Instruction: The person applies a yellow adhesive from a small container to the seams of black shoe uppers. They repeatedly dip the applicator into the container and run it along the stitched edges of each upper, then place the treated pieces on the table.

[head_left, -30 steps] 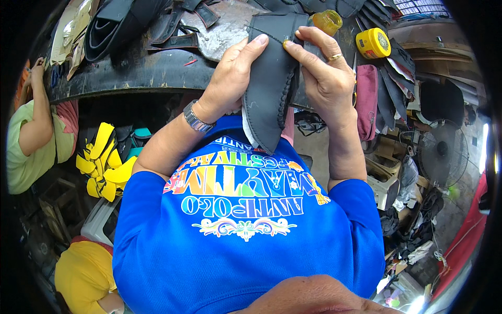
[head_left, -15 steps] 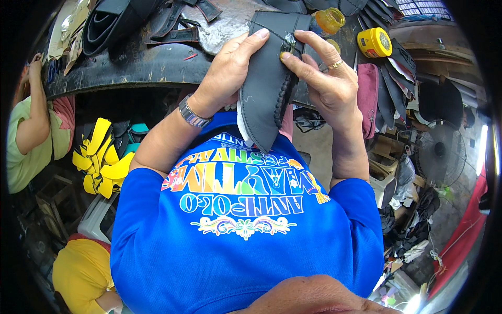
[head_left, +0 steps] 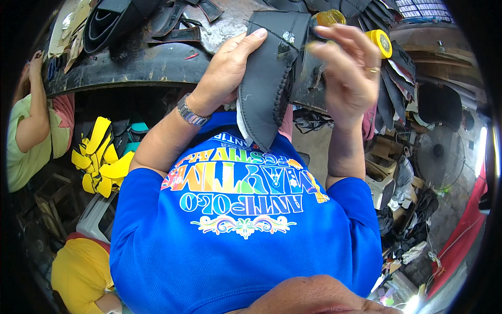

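A black leather shoe upper (head_left: 264, 89), with stitched edging, a ruffled seam down its right side and a pale lining edge on the left, is held upright before my chest. My left hand (head_left: 225, 70) grips its left side, thumb on the front and the other fingers behind. A shiny wet-looking patch shows near the top by a dark seam line. My right hand (head_left: 351, 76) is off the piece, blurred, its fingers apart with nothing seen in them. Just behind those fingers is an open jar of amber stuff (head_left: 330, 19). A yellow tub (head_left: 380, 43) is partly hidden by this hand.
The dark worktable (head_left: 125, 65) carries black straps (head_left: 175, 35) and stacked black pieces. A pink pouch (head_left: 369, 124) hangs at its right. Yellow cut pieces (head_left: 99, 157) lie lower left. Two other people (head_left: 34, 123) are on the left; a fan (head_left: 439, 152) stands right.
My right hand has come away from the upper's top right edge, moving right toward the jar and tub. My left hand still holds the upper, almost unmoved.
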`<state>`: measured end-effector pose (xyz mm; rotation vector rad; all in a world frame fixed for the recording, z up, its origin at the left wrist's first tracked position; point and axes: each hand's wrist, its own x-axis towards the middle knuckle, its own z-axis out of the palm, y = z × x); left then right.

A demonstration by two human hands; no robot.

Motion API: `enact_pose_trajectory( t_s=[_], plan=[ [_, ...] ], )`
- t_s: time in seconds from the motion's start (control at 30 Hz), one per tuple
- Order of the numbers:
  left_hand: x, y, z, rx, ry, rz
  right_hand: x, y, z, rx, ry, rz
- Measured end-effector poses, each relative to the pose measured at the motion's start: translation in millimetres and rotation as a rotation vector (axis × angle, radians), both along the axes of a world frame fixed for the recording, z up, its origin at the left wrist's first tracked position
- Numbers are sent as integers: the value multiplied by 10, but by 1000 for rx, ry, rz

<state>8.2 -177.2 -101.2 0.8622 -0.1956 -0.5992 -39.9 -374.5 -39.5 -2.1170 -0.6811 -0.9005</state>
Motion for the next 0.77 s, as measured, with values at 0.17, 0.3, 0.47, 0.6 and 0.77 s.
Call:
enact_pose_trajectory(
  t_s=[0.17, 0.3, 0.47, 0.6, 0.77],
  plan=[
    [1, -15, 28, 14, -5, 22, 130, 5, 136, 404, 210, -33],
    [-43, -80, 13, -99, -148, 48, 211, 58, 260, 662, 530, 61],
    [-49, -146, -14, -190, -248, 175, 205, 95, 229, 347, 138, 30],
    [55, 15, -12, -213, -182, 115, 99, 65, 172, -196, -24, -54],
    [38, 6, -13, -109, -125, 145, 72, 63, 15, -517, -66, -201]
  ],
)
